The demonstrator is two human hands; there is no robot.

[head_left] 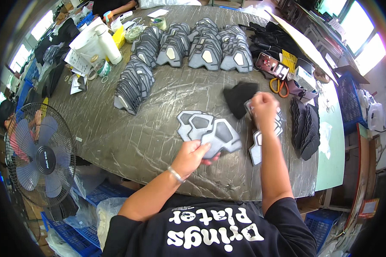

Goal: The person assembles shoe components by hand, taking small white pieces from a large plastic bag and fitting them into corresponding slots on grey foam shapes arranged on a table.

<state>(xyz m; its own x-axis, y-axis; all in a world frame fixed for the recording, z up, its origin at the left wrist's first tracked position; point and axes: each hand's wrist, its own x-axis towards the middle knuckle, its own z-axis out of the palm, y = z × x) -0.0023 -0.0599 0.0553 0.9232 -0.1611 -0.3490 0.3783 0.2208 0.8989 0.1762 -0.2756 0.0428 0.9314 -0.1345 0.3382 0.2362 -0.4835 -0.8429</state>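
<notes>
My left hand (192, 156) grips a grey moulded pad (222, 136) with a raised, dark-edged panel, thumb on top and fingers beneath. Two similar pads (195, 123) overlap just beyond it on the table. My right hand (264, 105) is raised, slightly blurred, with its fingers drawn together above a fanned row of grey pads (256, 147). What its fingertips hold, if anything, is hidden. Beside that hand lies a black fabric piece (239, 99).
Rows of stacked grey pads (206, 51) stand across the far side of the table (158, 141). Black pieces (305, 128), orange-handled scissors (279, 87) and a phone (272, 65) lie at right. A white bottle (108, 45) stands far left; a fan (43, 156) is nearer.
</notes>
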